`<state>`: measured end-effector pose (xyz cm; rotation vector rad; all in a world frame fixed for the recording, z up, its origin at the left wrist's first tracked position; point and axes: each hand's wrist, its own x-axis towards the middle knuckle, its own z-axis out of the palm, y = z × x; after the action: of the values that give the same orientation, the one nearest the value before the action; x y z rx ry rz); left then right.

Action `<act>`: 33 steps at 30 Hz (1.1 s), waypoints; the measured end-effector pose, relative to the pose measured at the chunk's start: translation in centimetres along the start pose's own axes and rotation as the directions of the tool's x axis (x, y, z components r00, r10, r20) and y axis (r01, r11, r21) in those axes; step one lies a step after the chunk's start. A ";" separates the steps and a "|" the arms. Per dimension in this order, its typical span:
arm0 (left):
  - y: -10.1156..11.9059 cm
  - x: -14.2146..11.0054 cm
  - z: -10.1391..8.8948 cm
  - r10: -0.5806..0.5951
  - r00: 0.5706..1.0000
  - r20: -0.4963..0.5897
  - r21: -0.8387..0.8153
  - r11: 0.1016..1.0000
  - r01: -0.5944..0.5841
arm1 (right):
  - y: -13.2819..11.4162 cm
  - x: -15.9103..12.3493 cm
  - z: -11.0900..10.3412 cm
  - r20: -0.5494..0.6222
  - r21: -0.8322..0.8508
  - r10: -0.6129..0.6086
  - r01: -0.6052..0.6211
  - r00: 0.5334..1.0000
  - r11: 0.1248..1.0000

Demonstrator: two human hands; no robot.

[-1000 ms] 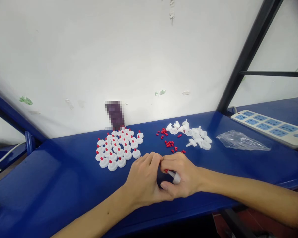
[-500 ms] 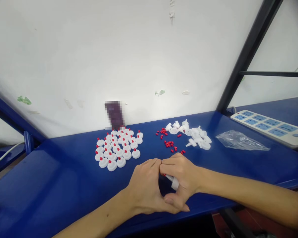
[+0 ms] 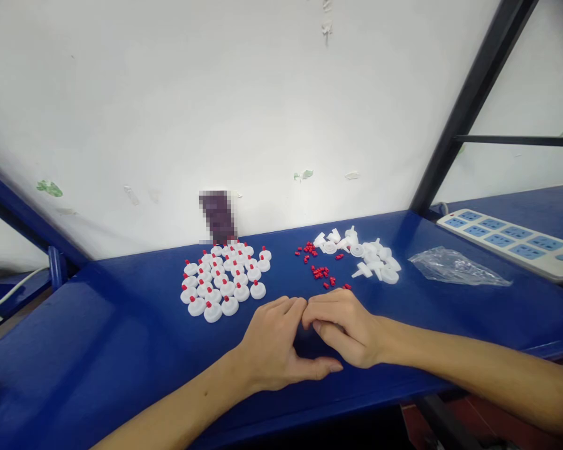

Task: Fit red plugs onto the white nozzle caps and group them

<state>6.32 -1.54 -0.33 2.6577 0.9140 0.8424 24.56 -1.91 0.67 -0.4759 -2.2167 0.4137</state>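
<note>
My left hand (image 3: 272,344) is over the front of the blue table, its fingers bent down together and its thumb stretched toward the right. Against its fingertips rest the curled fingers of my right hand (image 3: 344,325), whose thumb presses in under the index finger. Whatever lies between the fingers is hidden. Beyond the hands are loose small red tips (image 3: 319,272) and, to their right, a heap of white nozzle caps (image 3: 375,257). At left stand many white nozzle caps with red tips (image 3: 226,287), upright and close together.
A clear plastic bag (image 3: 455,265) lies right of the white heap, with a power strip (image 3: 511,240) behind it. A blurred dark purple object (image 3: 219,215) leans on the wall at the table's (image 3: 122,331) back edge. A black post (image 3: 469,106) rises at right.
My right thumb has drawn up from beside the left thumb to the right index finger. The white nozzle cap with a red tip, visible before inside my right hand, is now hidden.
</note>
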 end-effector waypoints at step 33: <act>2.5 1.3 -1.6 -0.239 0.970 0.052 -0.482 0.844 0.234 | 0.2 3.9 0.1 0.017 -0.211 0.023 -0.019 1.000 0.977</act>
<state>7.51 -2.70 2.45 2.0624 0.8708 0.8859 22.18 0.09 3.02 -0.6101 -2.2875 0.1950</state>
